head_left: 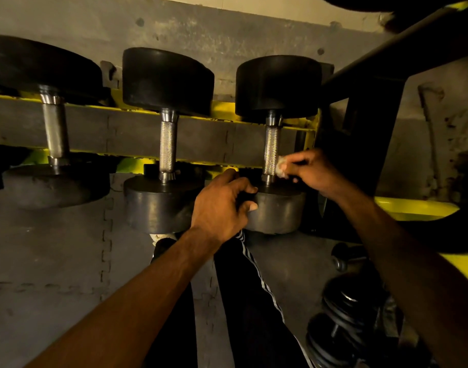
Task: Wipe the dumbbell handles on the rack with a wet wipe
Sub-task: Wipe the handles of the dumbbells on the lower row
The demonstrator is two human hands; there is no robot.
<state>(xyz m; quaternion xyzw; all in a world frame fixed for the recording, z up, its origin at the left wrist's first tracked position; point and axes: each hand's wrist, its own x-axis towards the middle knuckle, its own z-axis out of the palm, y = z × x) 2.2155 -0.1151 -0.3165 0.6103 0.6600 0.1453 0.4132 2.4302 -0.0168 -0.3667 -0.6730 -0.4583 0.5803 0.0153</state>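
Wipe (281,167) shows half hidden in right hand (316,172).

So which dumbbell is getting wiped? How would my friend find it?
Find the yellow rack holding three black dumbbells in a row. Pick the right-end dumbbell, beside the dark post. Only it has hands on it: the left hand grips its near head, and the right hand presses a white wipe to its handle.
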